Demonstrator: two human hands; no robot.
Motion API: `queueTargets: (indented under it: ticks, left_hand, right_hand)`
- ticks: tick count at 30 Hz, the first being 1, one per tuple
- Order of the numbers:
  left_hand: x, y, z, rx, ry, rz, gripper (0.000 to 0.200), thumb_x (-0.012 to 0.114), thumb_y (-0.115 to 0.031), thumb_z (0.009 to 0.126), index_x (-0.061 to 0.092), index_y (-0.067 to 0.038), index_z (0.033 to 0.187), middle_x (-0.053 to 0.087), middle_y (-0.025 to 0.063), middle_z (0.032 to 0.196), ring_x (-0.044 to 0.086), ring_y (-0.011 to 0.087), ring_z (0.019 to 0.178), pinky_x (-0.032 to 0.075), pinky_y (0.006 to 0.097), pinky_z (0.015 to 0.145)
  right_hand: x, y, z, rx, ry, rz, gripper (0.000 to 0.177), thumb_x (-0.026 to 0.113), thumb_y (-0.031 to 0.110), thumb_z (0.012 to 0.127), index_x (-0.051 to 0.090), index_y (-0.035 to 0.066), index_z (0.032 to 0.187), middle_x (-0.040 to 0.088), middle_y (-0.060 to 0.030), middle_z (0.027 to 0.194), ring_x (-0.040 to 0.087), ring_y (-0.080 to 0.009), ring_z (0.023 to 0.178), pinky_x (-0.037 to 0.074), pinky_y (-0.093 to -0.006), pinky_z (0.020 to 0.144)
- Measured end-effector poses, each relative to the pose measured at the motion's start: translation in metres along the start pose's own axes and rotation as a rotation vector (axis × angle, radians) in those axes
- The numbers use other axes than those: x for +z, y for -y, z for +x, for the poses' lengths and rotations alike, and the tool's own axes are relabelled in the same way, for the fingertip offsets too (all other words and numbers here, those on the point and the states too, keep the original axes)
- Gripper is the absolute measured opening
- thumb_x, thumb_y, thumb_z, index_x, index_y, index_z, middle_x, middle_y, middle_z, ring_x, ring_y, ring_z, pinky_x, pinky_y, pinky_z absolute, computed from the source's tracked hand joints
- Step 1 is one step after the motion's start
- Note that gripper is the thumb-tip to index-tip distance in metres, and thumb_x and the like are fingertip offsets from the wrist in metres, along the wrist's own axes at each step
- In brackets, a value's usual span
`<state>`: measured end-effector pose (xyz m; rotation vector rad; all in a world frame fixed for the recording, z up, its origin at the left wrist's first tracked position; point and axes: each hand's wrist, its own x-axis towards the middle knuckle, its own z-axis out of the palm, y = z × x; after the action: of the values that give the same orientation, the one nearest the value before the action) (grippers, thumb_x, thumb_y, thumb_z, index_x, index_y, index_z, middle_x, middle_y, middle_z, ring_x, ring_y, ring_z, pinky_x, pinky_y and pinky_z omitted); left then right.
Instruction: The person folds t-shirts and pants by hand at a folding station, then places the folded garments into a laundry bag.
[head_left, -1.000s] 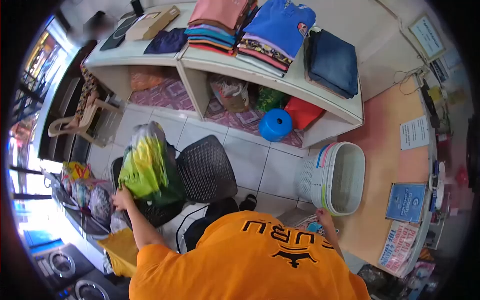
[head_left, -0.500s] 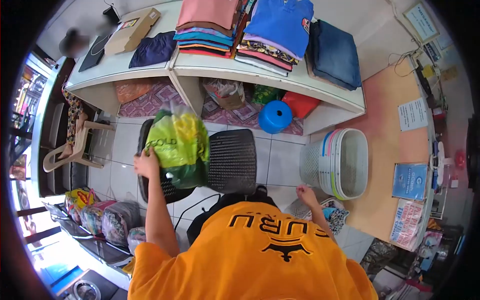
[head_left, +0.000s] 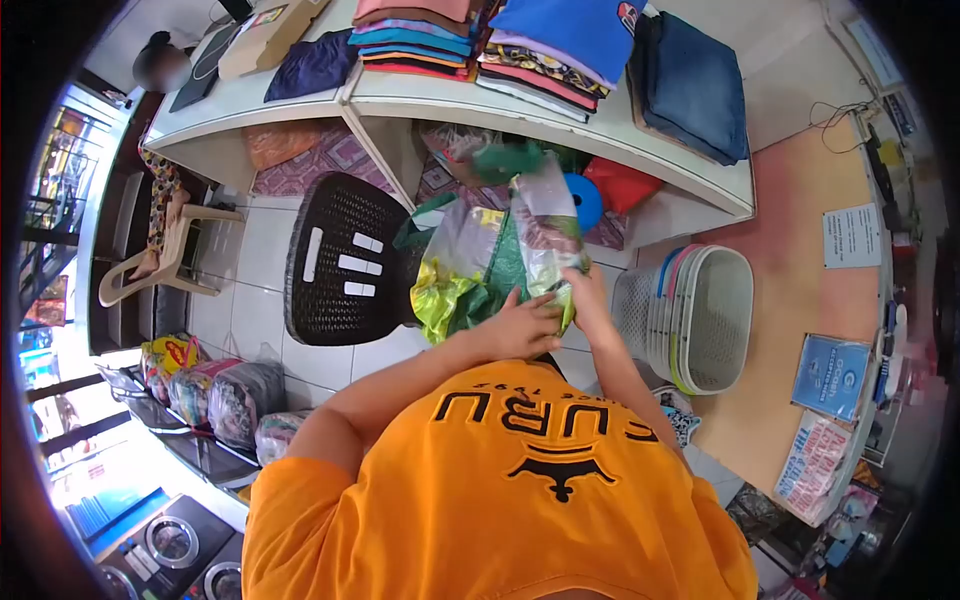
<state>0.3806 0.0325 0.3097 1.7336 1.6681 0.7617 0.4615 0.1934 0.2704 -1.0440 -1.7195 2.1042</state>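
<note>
A green, yellow and whitish reusable shopping bag stands in front of me with its upper part spread out, over the seat of the black chair. One side panel of the bag stands tall and its green top edge is blurred. My left hand lies against the near side of the bag, fingers stretched out. My right hand is closed on the bag's right edge. The inside of the bag cannot be made out. Most of the chair seat is hidden behind the bag and my arm.
Folded shirts and jeans lie on the white counter. A blue round container sits below. Stacked baskets stand right. A plastic chair, a seated person and filled bags are left.
The bag has moved right and been turned and spread, uncovering the chair's backrest. My left hand has shifted right along with it. My right hand has come up from my side onto the bag.
</note>
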Motion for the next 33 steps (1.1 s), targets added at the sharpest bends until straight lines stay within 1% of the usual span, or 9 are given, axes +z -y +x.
queueTargets:
  ticks: [3,6,8,9,13,19,23,29,33]
  left_hand:
    - [-0.014,0.031,0.021,-0.382,-0.288,-0.234,0.033,0.055,-0.037,0.080,0.055,-0.009,0.096,0.045,0.0133,0.120,0.032,0.0336,0.120,0.028,0.0556,0.092]
    - [-0.016,0.070,0.044,-0.711,-0.607,0.407,0.053,0.055,-0.048,0.076,0.048,-0.010,0.112,0.051,0.0145,0.113,0.040,0.0299,0.117,0.033,0.0433,0.094]
    - [0.003,0.126,0.068,-0.951,-0.650,-0.474,0.067,0.058,-0.049,0.074,0.038,-0.009,0.124,0.053,0.0186,0.107,0.047,0.0320,0.109,0.039,0.0340,0.089]
    - [0.008,0.147,0.088,-0.803,-0.869,-0.602,0.062,0.058,-0.038,0.078,0.037,0.003,0.120,0.055,0.0121,0.104,0.053,0.0173,0.092,0.043,0.0290,0.079]
    - [-0.018,0.149,0.126,-0.190,-0.459,-1.852,0.034,0.049,-0.015,0.082,0.049,0.002,0.111,0.058,0.0103,0.095,0.057,0.0213,0.081,0.047,0.0305,0.074]
    - [-0.005,0.153,0.123,-0.602,-0.481,-2.041,0.019,0.041,-0.002,0.082,0.056,-0.001,0.093,0.060,0.0101,0.084,0.059,0.0199,0.070,0.050,0.0337,0.064]
    - [0.006,0.153,0.102,-0.849,-0.775,-1.856,0.024,0.047,-0.033,0.082,0.057,-0.011,0.080,0.060,0.0056,0.070,0.057,0.0195,0.058,0.049,0.0342,0.057]
    - [0.024,0.157,0.081,-0.875,-1.001,-1.820,0.028,0.047,-0.020,0.082,0.050,-0.006,0.105,0.060,0.0093,0.085,0.059,0.0222,0.070,0.048,0.0386,0.061]
    - [0.009,0.092,0.082,-0.970,-0.961,-0.250,0.019,0.055,-0.012,0.073,0.057,0.006,0.078,0.056,0.0261,0.070,0.056,0.0404,0.069,0.044,0.0438,0.061]
  right_hand:
    - [-0.024,0.031,-0.012,0.110,-0.050,0.483,0.031,0.053,0.010,0.081,0.047,0.001,0.110,0.055,-0.0102,0.099,0.056,-0.0228,0.088,0.045,-0.0337,0.078]
    - [-0.065,0.032,-0.015,0.179,-0.077,0.641,0.025,0.051,0.007,0.082,0.048,0.003,0.107,0.055,-0.0096,0.099,0.057,-0.0233,0.088,0.046,-0.0353,0.078]
    - [-0.095,0.022,-0.014,0.087,0.039,0.426,0.026,0.050,0.004,0.081,0.049,0.002,0.107,0.056,-0.0095,0.098,0.056,-0.0222,0.086,0.046,-0.0344,0.076]
    - [-0.109,0.017,-0.013,-0.030,0.144,0.088,0.027,0.049,0.001,0.079,0.050,0.002,0.106,0.056,-0.0099,0.096,0.056,-0.0206,0.084,0.046,-0.0326,0.073]
    - [-0.113,0.037,-0.028,-0.081,0.360,-0.225,0.026,0.051,-0.001,0.075,0.054,-0.002,0.101,0.058,-0.0088,0.088,0.055,-0.0160,0.076,0.045,-0.0286,0.067]
    - [-0.151,-0.004,-0.030,-0.020,0.483,-0.276,0.033,0.049,-0.006,0.071,0.054,-0.003,0.104,0.057,-0.0138,0.096,0.054,-0.0155,0.080,0.044,-0.0288,0.055]
    - [-0.161,-0.028,-0.042,-0.050,0.576,-0.001,0.038,0.046,-0.009,0.069,0.052,-0.002,0.106,0.054,-0.0149,0.109,0.053,-0.0206,0.092,0.043,-0.0293,0.072]
    - [-0.151,-0.004,-0.049,-0.127,0.603,-0.268,0.046,0.048,-0.008,0.067,0.051,0.001,0.112,0.052,-0.0145,0.115,0.047,-0.0278,0.107,0.036,-0.0308,0.090]
    - [-0.162,0.033,-0.014,-0.004,0.473,-0.691,0.045,0.056,0.005,0.074,0.046,0.003,0.118,0.052,-0.0146,0.116,0.045,-0.0295,0.111,0.035,-0.0343,0.093]
